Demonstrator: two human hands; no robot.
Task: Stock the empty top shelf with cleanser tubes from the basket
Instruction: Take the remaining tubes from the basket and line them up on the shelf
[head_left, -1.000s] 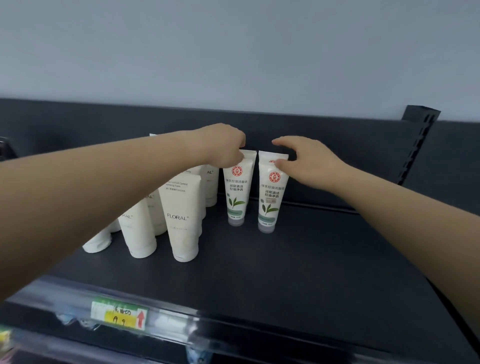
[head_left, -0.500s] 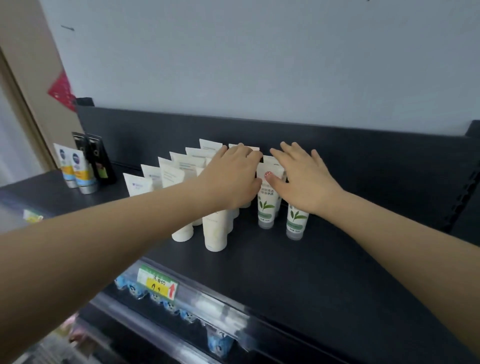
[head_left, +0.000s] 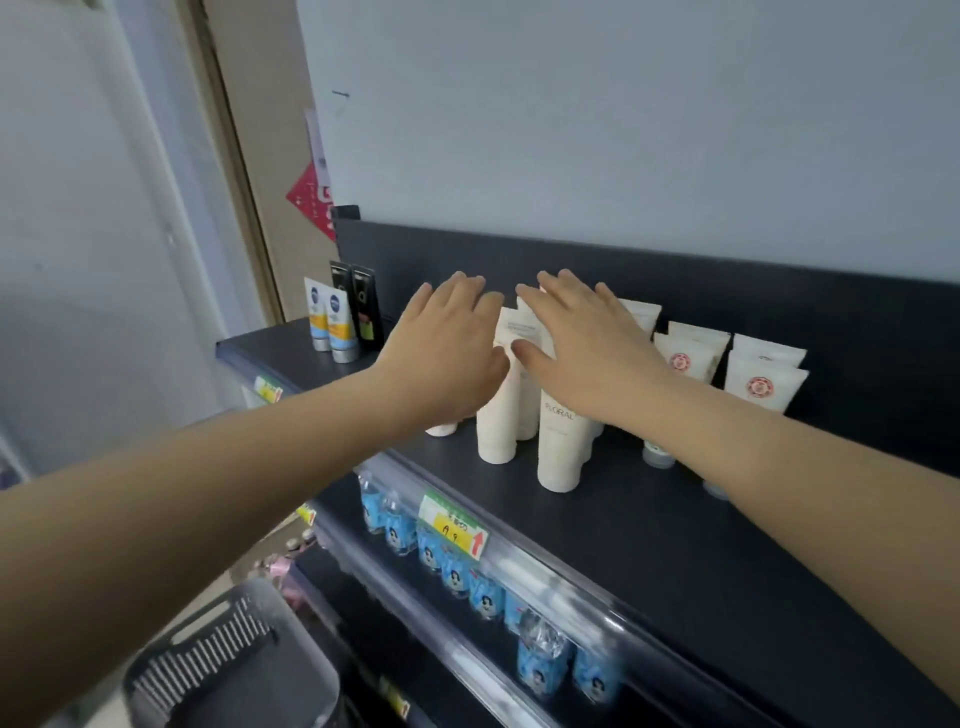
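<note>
Cream tube (head_left: 558, 447) — "FLORAL" — under right hand (head_left: 587, 353).

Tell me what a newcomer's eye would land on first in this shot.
Two bare arms reach in, the left hand and right hand spread flat over a cluster of cream tubes standing on the dark top shelf. Right of them stand white tubes with red seals; a yellow price tag marks the shelf's front rail, and a grey basket sits at bottom left.

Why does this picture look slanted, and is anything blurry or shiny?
Head view: the wide lens slants the door frame and top shelf; the basket looks soft and blurred; glare streaks the clear price rail; the cream tubes look fairly sharp.
</note>
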